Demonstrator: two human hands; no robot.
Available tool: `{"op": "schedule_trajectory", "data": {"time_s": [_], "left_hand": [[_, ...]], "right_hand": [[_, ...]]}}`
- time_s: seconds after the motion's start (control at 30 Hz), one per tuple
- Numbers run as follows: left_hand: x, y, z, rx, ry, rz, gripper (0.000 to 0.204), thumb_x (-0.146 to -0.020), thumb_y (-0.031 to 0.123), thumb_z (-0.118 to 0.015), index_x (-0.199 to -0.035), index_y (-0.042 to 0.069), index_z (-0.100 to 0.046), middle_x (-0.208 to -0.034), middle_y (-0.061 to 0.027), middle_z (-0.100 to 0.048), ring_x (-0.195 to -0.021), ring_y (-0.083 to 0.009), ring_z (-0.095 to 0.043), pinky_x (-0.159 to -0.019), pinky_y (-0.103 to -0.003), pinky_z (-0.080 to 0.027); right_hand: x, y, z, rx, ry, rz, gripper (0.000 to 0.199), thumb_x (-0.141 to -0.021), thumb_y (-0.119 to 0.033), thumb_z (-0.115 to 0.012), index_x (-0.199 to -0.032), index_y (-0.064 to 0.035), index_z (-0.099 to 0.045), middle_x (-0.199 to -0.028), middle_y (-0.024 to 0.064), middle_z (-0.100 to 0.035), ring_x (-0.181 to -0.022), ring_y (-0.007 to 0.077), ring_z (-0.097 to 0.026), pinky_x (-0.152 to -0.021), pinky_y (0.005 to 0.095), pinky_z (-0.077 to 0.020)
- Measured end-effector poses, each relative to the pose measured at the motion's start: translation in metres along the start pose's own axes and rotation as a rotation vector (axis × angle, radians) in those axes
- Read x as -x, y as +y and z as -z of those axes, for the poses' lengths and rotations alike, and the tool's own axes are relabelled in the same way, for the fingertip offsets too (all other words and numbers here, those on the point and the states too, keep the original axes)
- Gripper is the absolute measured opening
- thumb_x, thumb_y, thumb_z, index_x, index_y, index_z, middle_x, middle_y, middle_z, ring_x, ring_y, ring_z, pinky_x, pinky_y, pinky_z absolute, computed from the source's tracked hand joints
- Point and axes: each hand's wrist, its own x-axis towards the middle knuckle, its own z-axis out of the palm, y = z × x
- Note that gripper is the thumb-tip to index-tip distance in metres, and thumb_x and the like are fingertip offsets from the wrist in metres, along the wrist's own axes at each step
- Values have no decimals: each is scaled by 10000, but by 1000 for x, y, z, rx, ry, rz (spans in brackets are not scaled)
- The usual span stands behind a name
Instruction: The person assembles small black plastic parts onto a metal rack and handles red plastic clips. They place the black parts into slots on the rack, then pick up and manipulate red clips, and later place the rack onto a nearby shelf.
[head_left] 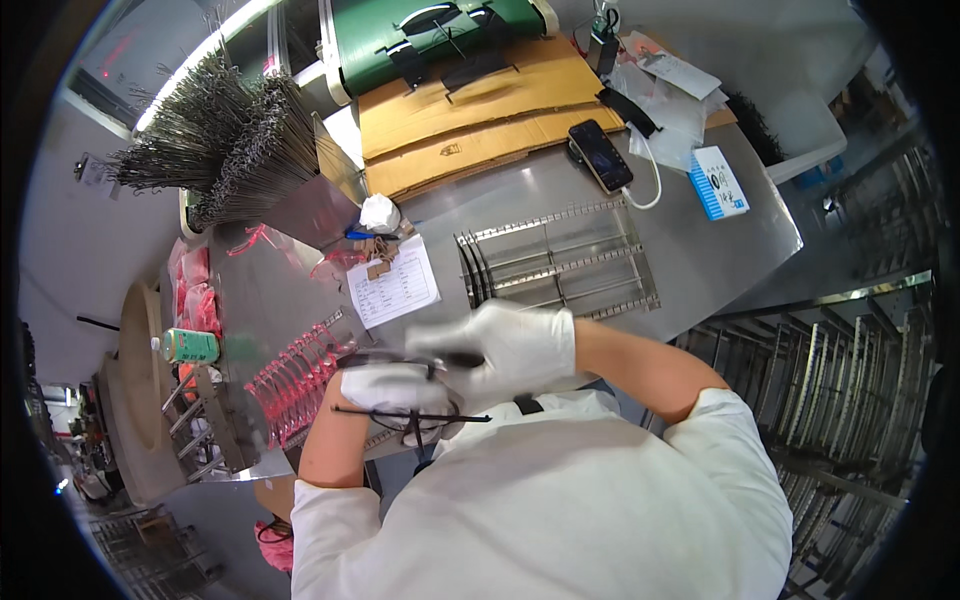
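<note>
Both hands wear white gloves and meet close to my body at the table's near edge. My left hand (385,388) is closed around a thin black framework (415,414), with a straight bar and a short stem showing below the fingers. My right hand (510,350) reaches across from the right, partly smeared by motion, its fingers closed on a dark elongated piece (462,358). That piece lies just above the left hand; its exact kind cannot be made out. Beyond my right hand lies a metal slotted rack (560,262) with several dark curved strips (478,268) at its left end.
Left of my hands, another rack (300,385) holds clear pink-red pieces. A written sheet (393,285), a phone (598,155), a blue-white box (717,183) and cardboard (480,120) lie on the metal table. Bundled wires (235,140) stand back left; more racks (820,400) stand right.
</note>
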Motion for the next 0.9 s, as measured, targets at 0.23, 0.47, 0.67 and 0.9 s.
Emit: {"op": "schedule_trajectory", "data": {"time_s": [0.23,0.47,0.67,0.9], "left_hand": [[17,-4,7,433,202,211,424,-1034,297,-391,-968,-55,-617,-733,-128,-663,-532,-244,-602,-506,-347,-488],[9,105,36,848,960,-1445,559,-848,412,-647,-1152,-44,-538,-1087,-171,-562,-926,-247,-546,-819,-391,-489],[-132,139,-19,-735,744,-625,562,-937,324,-602,-1386,22,-451,-976,-187,-670,-804,-315,-639,-739,-444,-527],[-38,58,54,-595,380,250,399,-943,396,-652,-1191,93,-728,-1066,-169,-735,-970,-347,-684,-899,-393,-534]], "right_hand": [[31,46,10,-263,582,-460,594,-922,-232,-635,-1485,-138,-473,-865,95,-658,-688,198,-663,-605,344,-543],[65,143,-32,-724,479,-667,497,-1033,-451,-478,-1317,-49,-546,-810,76,-682,-761,124,-629,-731,304,-521],[35,151,-51,-642,343,-824,574,-1033,-492,-446,-1398,-57,-523,-918,164,-681,-802,247,-662,-781,419,-527],[34,143,-54,160,211,-804,740,-1032,-573,-408,-1549,-46,-354,-946,330,-694,-774,461,-692,-753,572,-525]]}}
